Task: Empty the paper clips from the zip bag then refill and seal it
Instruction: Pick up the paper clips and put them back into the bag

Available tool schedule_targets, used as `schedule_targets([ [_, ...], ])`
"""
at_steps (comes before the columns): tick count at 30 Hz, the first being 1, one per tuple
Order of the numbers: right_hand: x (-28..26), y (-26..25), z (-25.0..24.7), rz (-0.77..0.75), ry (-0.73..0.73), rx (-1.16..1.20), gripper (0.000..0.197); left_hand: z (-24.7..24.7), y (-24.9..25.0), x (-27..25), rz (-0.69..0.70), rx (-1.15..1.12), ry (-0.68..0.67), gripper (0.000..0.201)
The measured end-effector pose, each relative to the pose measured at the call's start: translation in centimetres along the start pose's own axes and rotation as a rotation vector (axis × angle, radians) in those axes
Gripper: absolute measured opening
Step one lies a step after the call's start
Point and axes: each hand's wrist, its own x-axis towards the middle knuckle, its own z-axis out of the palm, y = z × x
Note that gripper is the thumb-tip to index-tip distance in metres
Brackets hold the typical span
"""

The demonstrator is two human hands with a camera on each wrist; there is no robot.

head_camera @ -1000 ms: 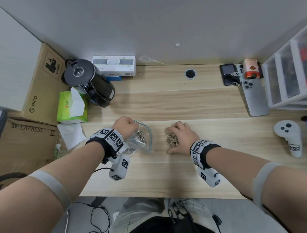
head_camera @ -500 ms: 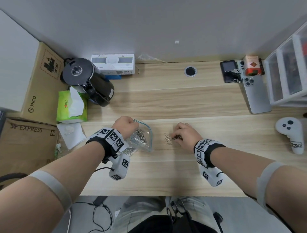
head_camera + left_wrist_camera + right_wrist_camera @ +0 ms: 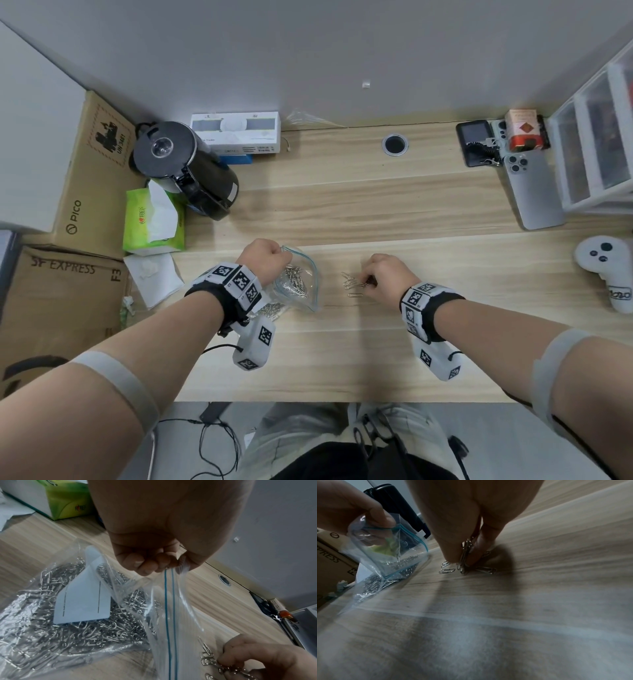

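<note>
A clear zip bag point(image 3: 301, 277) with a blue seal line lies on the wooden desk point(image 3: 342, 212), mouth open, holding a heap of silver paper clips point(image 3: 85, 631) and a white card point(image 3: 84, 599). My left hand point(image 3: 265, 257) pinches the bag's top edge point(image 3: 169, 568) and lifts it. To the right, a few loose paper clips point(image 3: 351, 284) lie on the desk. My right hand point(image 3: 383, 274) pinches a small bunch of clips point(image 3: 466, 555) against the desk, a few more loose beside the fingertips point(image 3: 447, 570).
A black kettle point(image 3: 185, 168), a green tissue box point(image 3: 152, 219) and cardboard boxes point(image 3: 68, 240) stand at left. A phone point(image 3: 532, 192), a white controller point(image 3: 606, 270) and plastic drawers point(image 3: 596, 150) are at right. A cable hole point(image 3: 395, 144) sits at the back.
My right hand has slid right and curled from lying over a clip pile to pinching a few; fewer clips show on the desk. The left hand and bag have stayed put.
</note>
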Motion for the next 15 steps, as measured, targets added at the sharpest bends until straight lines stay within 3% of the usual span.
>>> schedule_targets([
  [8, 0.0, -0.8, -1.2, 0.114, 0.05, 0.1, 0.014, -0.6, -0.1, -0.4, -0.002, -0.01, -0.018, 0.018],
  [15, 1.9, -5.7, -2.9, 0.16, 0.095, 0.433, 0.013, -0.9, -0.2, -0.6, 0.003, -0.011, -0.018, 0.017],
])
